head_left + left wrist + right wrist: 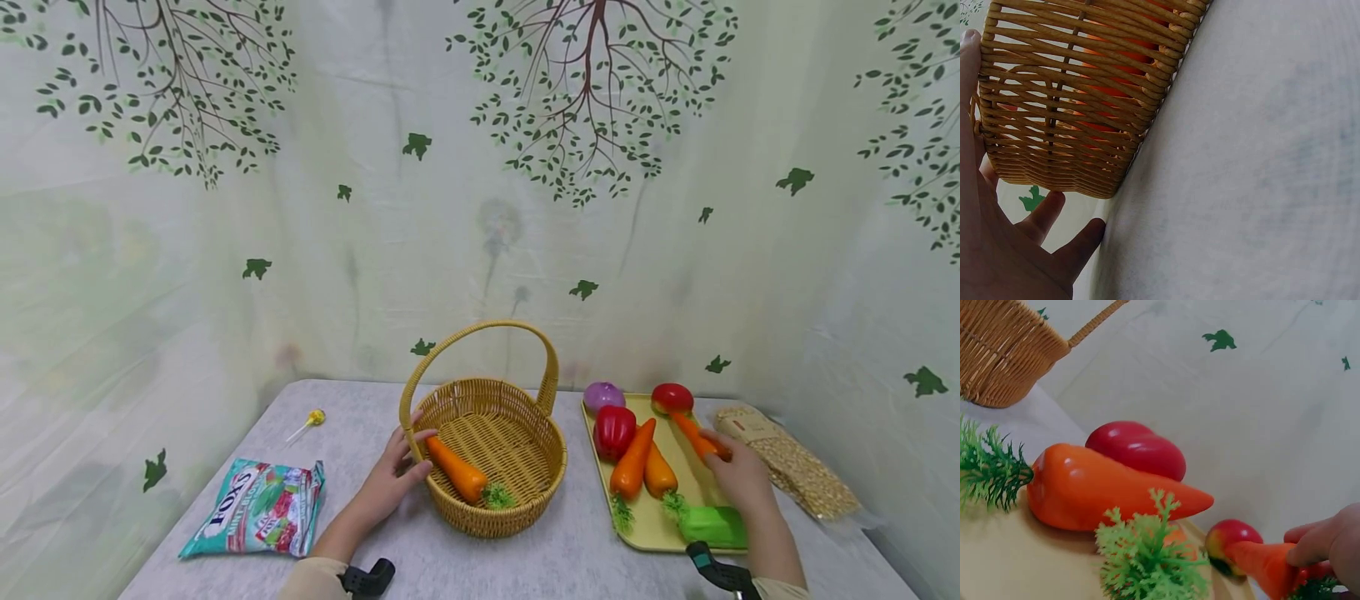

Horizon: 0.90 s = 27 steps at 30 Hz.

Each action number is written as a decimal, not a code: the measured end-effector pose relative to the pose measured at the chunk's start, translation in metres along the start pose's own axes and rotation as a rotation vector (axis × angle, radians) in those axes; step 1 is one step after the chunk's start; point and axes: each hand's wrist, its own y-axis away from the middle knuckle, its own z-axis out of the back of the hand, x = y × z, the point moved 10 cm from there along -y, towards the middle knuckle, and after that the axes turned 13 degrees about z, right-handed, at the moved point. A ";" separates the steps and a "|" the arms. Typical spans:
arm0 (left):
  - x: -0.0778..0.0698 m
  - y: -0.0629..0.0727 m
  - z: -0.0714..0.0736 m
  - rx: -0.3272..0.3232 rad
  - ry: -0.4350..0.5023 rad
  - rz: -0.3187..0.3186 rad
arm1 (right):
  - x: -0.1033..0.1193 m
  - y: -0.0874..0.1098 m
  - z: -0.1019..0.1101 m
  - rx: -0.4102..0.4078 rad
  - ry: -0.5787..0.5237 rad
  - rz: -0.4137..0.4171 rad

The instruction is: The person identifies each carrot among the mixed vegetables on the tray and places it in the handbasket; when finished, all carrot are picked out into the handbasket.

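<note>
A round wicker basket (506,521) with a tall handle stands mid-table, a carrot (456,468) with green leaves lying inside. At its left side my left hand (392,477) rests against rim and wall; in the left wrist view the lower fingers are spread and fairly straight. My right hand (738,471) pinches another carrot (692,432) by its leafy end over the yellow tray (645,533). That carrot's narrow end points toward a red mango-like fruit (672,398). Also on the tray are two carrots (1094,487), a red bell pepper (614,432) and a green piece (712,527).
A purple onion (603,396) sits at the tray's back left corner. Right of the tray lies a clear bag of beige grains or beans (787,462). At the table's left are a teal candy bag (258,508) and a yellow lollipop (316,417). A printed curtain hangs behind.
</note>
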 end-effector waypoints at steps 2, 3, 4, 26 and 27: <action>0.000 0.000 0.000 -0.003 -0.004 -0.006 | 0.001 0.001 0.003 -0.016 -0.041 -0.036; -0.001 0.000 0.000 -0.006 -0.007 -0.012 | 0.003 0.002 0.004 -0.020 -0.058 -0.051; -0.001 0.000 0.001 -0.009 -0.009 -0.018 | 0.005 0.002 0.006 -0.030 -0.065 -0.059; 0.000 -0.001 0.001 -0.014 -0.018 -0.029 | 0.086 0.011 0.023 -0.010 -0.167 0.139; -0.001 -0.001 0.001 -0.014 -0.020 -0.033 | 0.091 0.012 0.023 0.005 -0.173 0.148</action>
